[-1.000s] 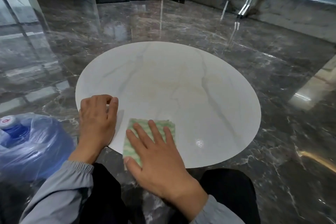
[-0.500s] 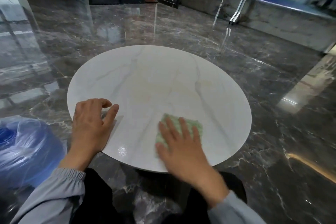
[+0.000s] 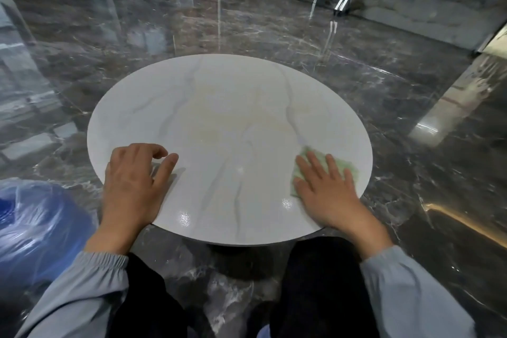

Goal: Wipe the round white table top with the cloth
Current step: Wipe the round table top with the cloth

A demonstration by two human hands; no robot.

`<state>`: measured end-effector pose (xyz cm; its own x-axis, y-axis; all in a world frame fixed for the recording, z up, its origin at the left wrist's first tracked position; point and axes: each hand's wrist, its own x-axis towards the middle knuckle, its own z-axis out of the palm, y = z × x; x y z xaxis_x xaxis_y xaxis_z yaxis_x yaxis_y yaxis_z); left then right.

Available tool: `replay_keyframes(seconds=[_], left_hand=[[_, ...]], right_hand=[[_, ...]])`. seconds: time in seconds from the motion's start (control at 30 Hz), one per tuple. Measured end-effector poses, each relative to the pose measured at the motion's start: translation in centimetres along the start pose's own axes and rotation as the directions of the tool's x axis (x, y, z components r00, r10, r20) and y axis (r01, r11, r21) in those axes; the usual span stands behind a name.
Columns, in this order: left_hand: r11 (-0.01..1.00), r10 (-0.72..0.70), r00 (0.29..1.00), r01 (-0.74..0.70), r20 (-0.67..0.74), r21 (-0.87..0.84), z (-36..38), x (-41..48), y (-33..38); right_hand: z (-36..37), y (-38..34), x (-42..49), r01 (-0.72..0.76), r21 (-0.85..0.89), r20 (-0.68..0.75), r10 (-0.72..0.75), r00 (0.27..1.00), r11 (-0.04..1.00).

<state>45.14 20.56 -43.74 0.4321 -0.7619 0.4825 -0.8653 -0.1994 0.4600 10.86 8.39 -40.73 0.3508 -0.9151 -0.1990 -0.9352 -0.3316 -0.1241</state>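
Observation:
The round white table top (image 3: 230, 118) with faint grey veins fills the middle of the head view. A pale green cloth (image 3: 347, 169) lies flat near its right front edge. My right hand (image 3: 326, 189) presses on the cloth with straight, spread fingers and covers most of it. My left hand (image 3: 134, 184) rests on the left front edge of the table, fingers loosely bent, holding nothing.
A large blue water bottle in clear plastic wrap (image 3: 35, 230) stands on the floor at the left, close to my left arm. Glossy dark marble floor (image 3: 274, 30) surrounds the table. My knees in dark trousers (image 3: 315, 282) are below the table's front edge.
My right hand has slid the cloth from the left front of the table across to the right front edge. My left hand has stayed at the left edge.

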Motion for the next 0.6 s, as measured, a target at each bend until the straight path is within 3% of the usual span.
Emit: replay_keyframes(seconds=[0.1,0.17,0.23,0.3,0.4,0.5,0.6], left_hand=[[1.000,0.004,1.000,-0.004,0.001,-0.007,0.2,-0.1,-0.2],[0.999,0.027,1.000,-0.027,-0.009,-0.017,0.3,0.0,-0.6],[0.997,0.075,0.997,-0.075,-0.022,-0.026,0.3,0.1,-0.8],[0.997,0.077,0.997,-0.078,-0.018,-0.030,0.3,0.2,-0.8],[0.999,0.032,0.999,-0.032,-0.003,-0.034,0.3,0.2,-1.0],[0.999,0.012,1.000,-0.012,0.016,-0.033,0.3,0.1,-1.2],[0.999,-0.003,1.000,0.004,0.031,-0.039,0.1,0.1,-0.7]], right_hand=[[2.1,-6.8,-3.1,0.255,-0.105,-0.064,-0.262,0.963,0.961],[3.0,-11.6,-6.1,0.436,-0.062,-0.036,-0.438,0.898,0.898],[3.2,-14.5,-8.2,0.524,-0.019,0.030,-0.524,0.851,0.851],[2.9,-13.9,-8.2,0.544,0.012,-0.001,-0.544,0.839,0.839],[2.0,-9.4,-6.1,0.446,0.035,-0.055,-0.444,0.895,0.894],[0.6,-2.8,-2.3,0.186,-0.020,-0.069,-0.187,0.980,0.982],[-0.9,2.1,0.6,-0.029,0.044,-0.034,0.030,0.999,0.999]])
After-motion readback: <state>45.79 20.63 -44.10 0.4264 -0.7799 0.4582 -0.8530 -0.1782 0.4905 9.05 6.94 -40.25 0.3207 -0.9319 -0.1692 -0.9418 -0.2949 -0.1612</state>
